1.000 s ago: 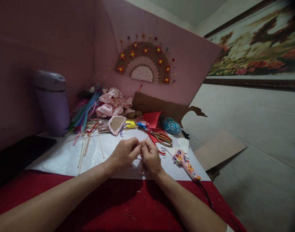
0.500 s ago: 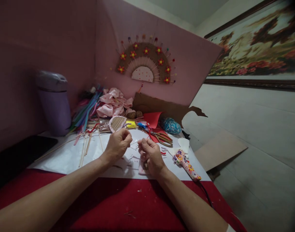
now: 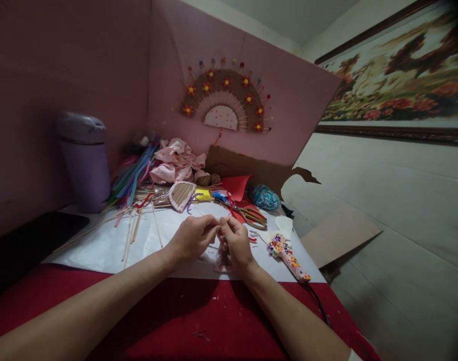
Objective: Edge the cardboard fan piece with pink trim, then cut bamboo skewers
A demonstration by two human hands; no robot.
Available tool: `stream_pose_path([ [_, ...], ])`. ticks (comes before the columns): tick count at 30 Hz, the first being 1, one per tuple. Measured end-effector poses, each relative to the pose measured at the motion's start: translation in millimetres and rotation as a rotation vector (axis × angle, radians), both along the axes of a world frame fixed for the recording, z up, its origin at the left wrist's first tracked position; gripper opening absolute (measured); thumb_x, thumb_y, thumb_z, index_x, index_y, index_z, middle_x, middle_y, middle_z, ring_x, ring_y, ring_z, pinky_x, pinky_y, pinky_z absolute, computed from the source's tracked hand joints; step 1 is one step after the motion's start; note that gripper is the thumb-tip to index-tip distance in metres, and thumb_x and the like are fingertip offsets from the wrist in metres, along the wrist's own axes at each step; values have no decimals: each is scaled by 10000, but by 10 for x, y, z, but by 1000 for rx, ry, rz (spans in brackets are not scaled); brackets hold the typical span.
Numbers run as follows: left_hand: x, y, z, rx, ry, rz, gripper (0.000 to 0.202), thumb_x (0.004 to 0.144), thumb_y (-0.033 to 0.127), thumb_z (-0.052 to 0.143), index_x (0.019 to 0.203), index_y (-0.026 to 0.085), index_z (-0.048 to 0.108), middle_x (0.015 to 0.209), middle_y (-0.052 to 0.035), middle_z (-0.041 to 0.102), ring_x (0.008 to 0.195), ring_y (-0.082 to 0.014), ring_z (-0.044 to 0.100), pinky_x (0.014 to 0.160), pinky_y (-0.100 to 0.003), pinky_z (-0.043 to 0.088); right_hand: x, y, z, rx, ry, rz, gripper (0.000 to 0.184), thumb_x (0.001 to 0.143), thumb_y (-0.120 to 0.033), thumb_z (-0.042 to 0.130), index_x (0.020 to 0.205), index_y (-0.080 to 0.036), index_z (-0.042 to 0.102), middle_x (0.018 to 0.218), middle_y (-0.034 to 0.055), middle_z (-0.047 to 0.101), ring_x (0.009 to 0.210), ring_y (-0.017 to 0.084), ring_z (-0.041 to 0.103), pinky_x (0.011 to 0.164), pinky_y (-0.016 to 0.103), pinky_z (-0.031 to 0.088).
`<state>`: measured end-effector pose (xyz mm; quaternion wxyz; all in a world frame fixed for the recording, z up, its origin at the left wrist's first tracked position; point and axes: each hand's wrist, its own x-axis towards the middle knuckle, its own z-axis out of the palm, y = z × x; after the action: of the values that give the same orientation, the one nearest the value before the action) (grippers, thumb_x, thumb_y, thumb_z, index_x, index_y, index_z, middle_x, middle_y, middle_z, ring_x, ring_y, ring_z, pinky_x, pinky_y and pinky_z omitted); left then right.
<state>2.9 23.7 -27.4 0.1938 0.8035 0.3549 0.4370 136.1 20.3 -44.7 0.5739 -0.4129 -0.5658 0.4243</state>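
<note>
My left hand (image 3: 197, 234) and my right hand (image 3: 234, 243) meet over the white paper (image 3: 146, 260), fingertips pinched and touching each other. Whatever lies between the fingers is too small to make out. Below my right hand, partly covered by it, is a small pinkish piece (image 3: 223, 268) on the paper. Just beyond the hands lie scissors (image 3: 253, 218) with bronze-coloured handles and a half-round cardboard piece (image 3: 182, 195) edged in pink cloth. To the right rests a glue gun (image 3: 289, 255) wrapped in flower-patterned covering, its black cord running off the front.
Thin wooden sticks (image 3: 130, 235) lie on the left, near a purple tumbler (image 3: 84, 170). Behind are pipe cleaners (image 3: 135, 170), pink cloth (image 3: 174, 160), blue yarn (image 3: 264, 196), red sheet (image 3: 236, 186) and torn cardboard (image 3: 247, 163). A flower-decorated arch (image 3: 229, 82) hangs on the pink board.
My left hand has moved right until its fingertips meet those of my right hand. Before, a gap separated the two hands. My right hand has barely moved.
</note>
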Motion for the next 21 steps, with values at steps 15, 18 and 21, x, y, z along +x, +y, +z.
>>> stream_pose_path([
  [15, -37, -25, 20, 253, 140, 219, 141, 739, 185, 517, 600, 178, 532, 493, 25, 516, 453, -91, 422, 489, -216, 274, -60, -66, 17, 0, 0, 31, 304, 742, -476, 604, 679, -184, 554, 506, -59, 444, 428, 68, 370, 382, 172, 292],
  [18, -67, 13, 55, 178, -50, 255, 139, 763, 187, 496, 629, 173, 532, 499, 37, 485, 451, -80, 404, 475, -204, 301, -73, -84, 46, -105, 158, 96, 274, 719, -435, 639, 739, -171, 565, 554, -50, 480, 410, 49, 351, 343, 154, 236],
  [21, -79, 47, 69, 6, -219, 153, 155, 802, 219, 476, 684, 162, 558, 541, 18, 533, 489, -88, 467, 469, -192, 358, -57, -78, 58, -125, 207, 110, 279, 704, -422, 657, 741, -158, 573, 599, -36, 503, 411, 37, 351, 337, 147, 227],
])
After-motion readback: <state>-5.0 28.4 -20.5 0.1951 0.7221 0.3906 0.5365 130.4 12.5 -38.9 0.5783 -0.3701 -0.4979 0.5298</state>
